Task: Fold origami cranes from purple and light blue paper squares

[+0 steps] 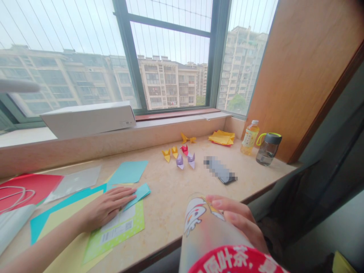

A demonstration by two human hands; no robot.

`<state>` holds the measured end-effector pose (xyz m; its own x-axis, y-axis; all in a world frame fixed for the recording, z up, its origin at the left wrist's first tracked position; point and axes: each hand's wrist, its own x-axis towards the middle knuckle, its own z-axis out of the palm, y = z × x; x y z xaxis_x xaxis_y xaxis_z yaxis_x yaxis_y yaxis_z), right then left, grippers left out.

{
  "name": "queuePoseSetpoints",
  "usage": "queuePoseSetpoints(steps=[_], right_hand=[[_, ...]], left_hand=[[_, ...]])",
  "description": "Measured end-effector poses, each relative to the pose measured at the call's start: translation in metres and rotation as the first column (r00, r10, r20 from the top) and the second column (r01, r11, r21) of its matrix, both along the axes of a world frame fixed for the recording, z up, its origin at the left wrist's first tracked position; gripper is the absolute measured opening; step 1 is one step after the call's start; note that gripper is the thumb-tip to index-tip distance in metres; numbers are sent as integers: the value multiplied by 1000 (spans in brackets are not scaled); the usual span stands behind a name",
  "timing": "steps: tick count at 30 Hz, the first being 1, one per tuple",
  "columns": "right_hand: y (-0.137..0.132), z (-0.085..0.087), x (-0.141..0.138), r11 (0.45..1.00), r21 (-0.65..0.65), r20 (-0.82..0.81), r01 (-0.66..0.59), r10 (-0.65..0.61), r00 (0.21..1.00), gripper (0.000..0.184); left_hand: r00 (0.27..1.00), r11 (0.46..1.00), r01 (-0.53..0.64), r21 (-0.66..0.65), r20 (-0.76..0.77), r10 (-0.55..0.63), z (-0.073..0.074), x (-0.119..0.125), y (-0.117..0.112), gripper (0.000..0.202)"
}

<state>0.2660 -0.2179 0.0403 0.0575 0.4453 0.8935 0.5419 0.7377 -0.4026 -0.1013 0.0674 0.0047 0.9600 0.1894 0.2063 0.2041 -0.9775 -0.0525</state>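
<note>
At eight o'clock, the left hand [109,207] lay flat, fingertips on folded blue paper [143,192]. At five, the right hand [241,217] gripped a printed plastic cup [209,232], best kept steady.

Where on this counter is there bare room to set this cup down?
The widest bare patch of counter lies between the folded blue paper, the origami figures and the phone. A smaller one sits between the phone and the drink bottle. The left side is crowded: overlapping papers spread around and under the left fingers.
</note>
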Motion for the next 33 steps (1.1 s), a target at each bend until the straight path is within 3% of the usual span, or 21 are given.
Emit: queuePoseSetpoints(steps=[9,21,33], right_hand=[[2,5,-2,999,41,52,-32,30,998,70],[1,9,-4,997,25,36,-70,70,997,65],[5,9,-7,996,63,24,-68,67,997,66]], left_hand=[[1000,1000,-3,20,-19,4,5,2,-5,53],[997,1000,-18,14,-70,19,-3,-3,1,55],[1000,1000,-13,-25,-8,12,2,2,-4,51]])
